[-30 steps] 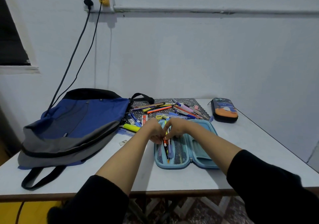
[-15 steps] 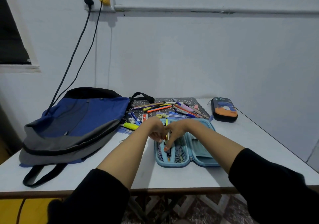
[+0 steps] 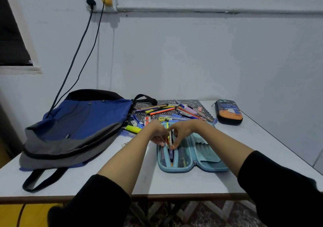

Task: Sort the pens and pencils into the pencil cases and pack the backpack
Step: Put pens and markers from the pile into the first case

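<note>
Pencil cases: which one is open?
The light blue case, unzipped flat under the left hand and right hand, pens inside; the dark orange-printed case far right is closed.

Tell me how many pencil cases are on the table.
2. The light blue pencil case lies open in the middle, under the left hand and right hand pinching a pen. The dark pencil case lies closed, far right. Another may hide in the backpack.
</note>
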